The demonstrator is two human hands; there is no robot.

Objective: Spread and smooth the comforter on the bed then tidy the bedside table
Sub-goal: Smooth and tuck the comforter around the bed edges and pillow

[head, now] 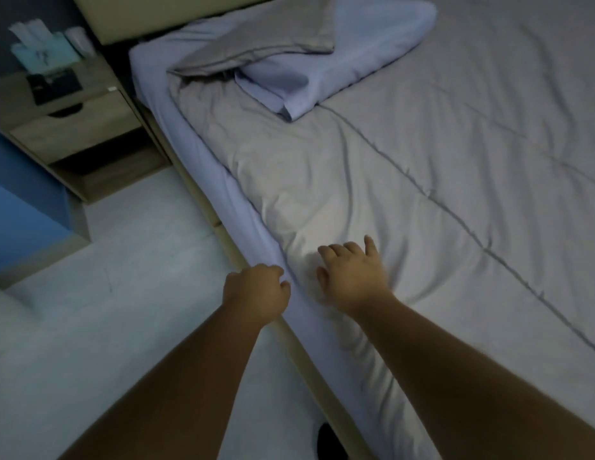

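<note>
Head view: the right hand (pixel 352 275) lies flat with its fingers spread on the grey comforter (pixel 405 180), close to its near edge. The left hand (pixel 256 290) is curled just beside that edge, against the pale sheet (pixel 203 167); I cannot tell whether it pinches the cloth. The comforter's top corner is folded over a pillow (pixel 372 44). A bedside table (pixel 90 124) carrying a tissue box (pixel 40 54) stands on the white floor (pixel 123 293).
</note>
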